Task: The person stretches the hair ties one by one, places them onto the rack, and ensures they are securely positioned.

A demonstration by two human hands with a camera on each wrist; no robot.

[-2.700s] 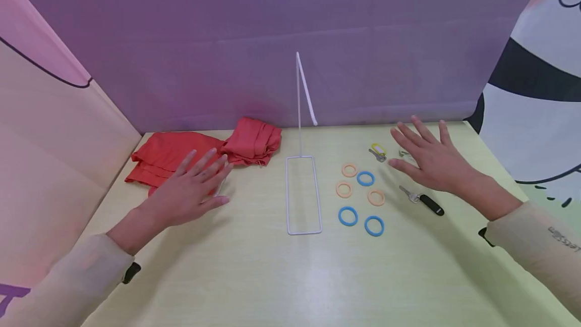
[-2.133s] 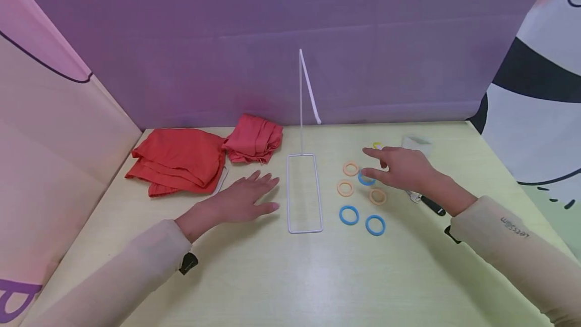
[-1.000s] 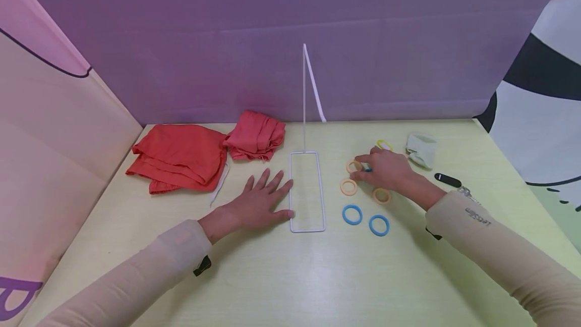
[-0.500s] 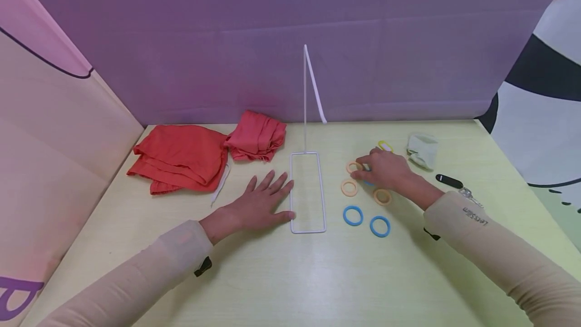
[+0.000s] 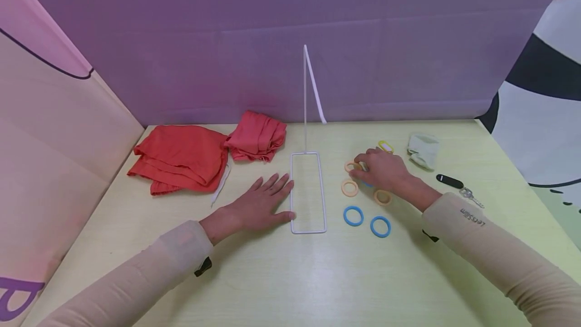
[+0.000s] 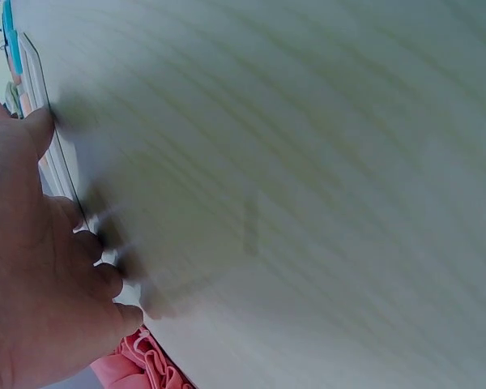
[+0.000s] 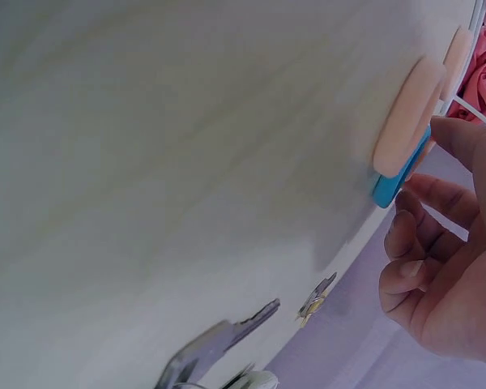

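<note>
My left hand (image 5: 256, 206) lies palm down with its fingers spread, fingertips touching the left side of a white wire stand (image 5: 323, 198). The left wrist view shows that hand (image 6: 49, 235) low over the table. My right hand (image 5: 386, 170) is at the rings, thumb and forefinger pinching the far orange ring (image 5: 349, 165). In the right wrist view a blue ring (image 7: 385, 193) partly hides the pinched one, and the other fingers of the hand (image 7: 462, 267) are curled. Closer to me lie two more orange rings (image 5: 349, 187) and two more blue rings (image 5: 353, 216).
Folded red cloths (image 5: 181, 158) lie at the back left, with a white cord (image 5: 221, 185) beside them. A yellow key tag (image 5: 385, 146), a crumpled pale item (image 5: 423, 150) and a key with a black fob (image 5: 449, 181) lie right. The stand's arm (image 5: 315, 85) rises mid-table.
My left hand has come right to the stand, my right hand left and down to the rings. The key with the black fob has shifted right and turned. Lately the orange ring moves slightly left.
</note>
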